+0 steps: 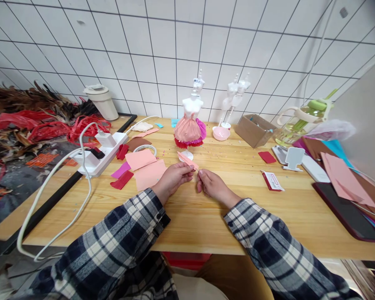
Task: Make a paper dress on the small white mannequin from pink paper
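Pinched between the fingers of my left hand (175,180) is a narrow folded strip of pink paper (184,158). My right hand (215,186) is closed too, thumb against finger, at the near end of that strip. Just beyond both hands stands a small white dress form (192,104) on a round base, wearing a ruffled skirt (187,129) in pink, red and magenta. Left of my left hand lie flat pink paper sheets (149,174), with a magenta piece (121,169) and a red piece (122,180) beside them.
A white power strip (104,156) with cables lies left, near a cup (101,102) and red ribbons and feathers. Behind are more dress forms (234,93), a pink bowl (221,133) and a cardboard box (255,130). A teapot (304,121), phone stand (293,158) and dark tablet (343,212) stand right.
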The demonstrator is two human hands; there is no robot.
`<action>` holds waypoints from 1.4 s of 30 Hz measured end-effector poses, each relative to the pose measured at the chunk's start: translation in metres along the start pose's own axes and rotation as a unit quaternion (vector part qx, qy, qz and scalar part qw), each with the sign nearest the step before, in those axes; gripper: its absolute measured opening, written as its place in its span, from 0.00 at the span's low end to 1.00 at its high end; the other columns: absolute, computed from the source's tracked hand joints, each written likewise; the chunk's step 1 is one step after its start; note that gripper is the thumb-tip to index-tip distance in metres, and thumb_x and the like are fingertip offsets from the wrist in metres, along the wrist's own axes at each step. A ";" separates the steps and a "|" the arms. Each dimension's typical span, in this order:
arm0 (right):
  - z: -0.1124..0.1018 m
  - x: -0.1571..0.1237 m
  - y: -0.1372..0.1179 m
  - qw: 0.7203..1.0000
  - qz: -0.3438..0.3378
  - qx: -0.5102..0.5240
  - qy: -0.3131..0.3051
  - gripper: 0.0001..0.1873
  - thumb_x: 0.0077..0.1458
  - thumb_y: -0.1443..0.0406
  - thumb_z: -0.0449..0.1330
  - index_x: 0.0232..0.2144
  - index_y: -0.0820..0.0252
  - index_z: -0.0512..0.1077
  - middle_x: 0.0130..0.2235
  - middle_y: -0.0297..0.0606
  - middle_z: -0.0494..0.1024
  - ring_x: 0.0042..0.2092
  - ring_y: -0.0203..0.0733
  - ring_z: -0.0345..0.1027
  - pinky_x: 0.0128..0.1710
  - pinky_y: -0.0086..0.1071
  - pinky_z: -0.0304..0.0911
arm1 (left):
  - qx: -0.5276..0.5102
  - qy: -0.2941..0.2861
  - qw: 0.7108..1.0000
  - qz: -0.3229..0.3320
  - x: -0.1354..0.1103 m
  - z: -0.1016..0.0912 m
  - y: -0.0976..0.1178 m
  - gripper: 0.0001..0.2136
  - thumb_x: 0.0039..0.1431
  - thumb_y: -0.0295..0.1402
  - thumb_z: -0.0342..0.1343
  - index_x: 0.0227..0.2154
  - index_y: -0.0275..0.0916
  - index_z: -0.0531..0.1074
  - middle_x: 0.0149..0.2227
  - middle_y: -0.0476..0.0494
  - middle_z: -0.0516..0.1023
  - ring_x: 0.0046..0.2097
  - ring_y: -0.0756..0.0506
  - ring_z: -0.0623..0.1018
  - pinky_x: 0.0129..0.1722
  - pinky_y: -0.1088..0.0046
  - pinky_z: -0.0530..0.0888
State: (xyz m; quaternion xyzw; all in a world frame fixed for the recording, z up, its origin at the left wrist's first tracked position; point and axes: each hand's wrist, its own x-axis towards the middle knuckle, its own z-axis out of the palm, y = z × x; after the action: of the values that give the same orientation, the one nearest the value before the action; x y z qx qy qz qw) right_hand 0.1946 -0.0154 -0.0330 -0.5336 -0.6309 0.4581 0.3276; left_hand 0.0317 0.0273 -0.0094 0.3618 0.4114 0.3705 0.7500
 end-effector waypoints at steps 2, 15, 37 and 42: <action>0.000 0.000 -0.002 1.000 0.004 -0.003 0.000 0.24 0.63 0.46 0.39 0.29 0.56 0.60 0.21 0.29 0.73 0.19 0.31 0.58 0.21 0.27 0.54 | 0.000 -0.002 1.000 0.002 0.000 0.000 0.000 0.09 0.46 0.30 0.66 0.29 0.32 0.74 0.30 0.46 0.75 0.30 0.54 0.73 0.33 0.78 0.69; 0.001 0.000 -0.002 1.000 0.010 0.004 0.010 0.22 0.64 0.48 0.40 0.28 0.56 0.59 0.20 0.28 0.71 0.17 0.31 0.57 0.21 0.26 0.54 | 0.006 -0.009 1.000 0.006 0.003 -0.002 -0.003 0.10 0.46 0.31 0.67 0.31 0.32 0.74 0.31 0.46 0.75 0.30 0.54 0.72 0.32 0.78 0.69; -0.011 -0.007 -0.012 0.999 -0.009 -0.008 -0.033 0.24 0.63 0.47 0.40 0.28 0.58 0.61 0.20 0.28 0.66 0.20 0.31 0.55 0.23 0.26 0.53 | 0.018 -0.006 1.000 -0.005 -0.002 -0.002 0.003 0.03 0.49 0.25 0.63 0.27 0.31 0.74 0.27 0.44 0.75 0.29 0.52 0.74 0.31 0.77 0.71; -0.012 -0.006 -0.013 0.998 -0.024 0.002 -0.052 0.23 0.63 0.49 0.41 0.27 0.58 0.60 0.18 0.27 0.63 0.22 0.32 0.56 0.25 0.27 0.54 | 0.029 -0.009 0.999 -0.009 -0.003 -0.001 0.004 0.03 0.49 0.25 0.62 0.27 0.31 0.74 0.27 0.44 0.75 0.30 0.53 0.74 0.31 0.78 0.71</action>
State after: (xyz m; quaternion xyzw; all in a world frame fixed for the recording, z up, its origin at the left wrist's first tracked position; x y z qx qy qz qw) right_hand 0.2014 -0.0185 -0.0162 -0.4935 -0.6587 0.4783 0.3062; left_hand 0.0287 0.0265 -0.0056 0.3834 0.4183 0.3482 0.7462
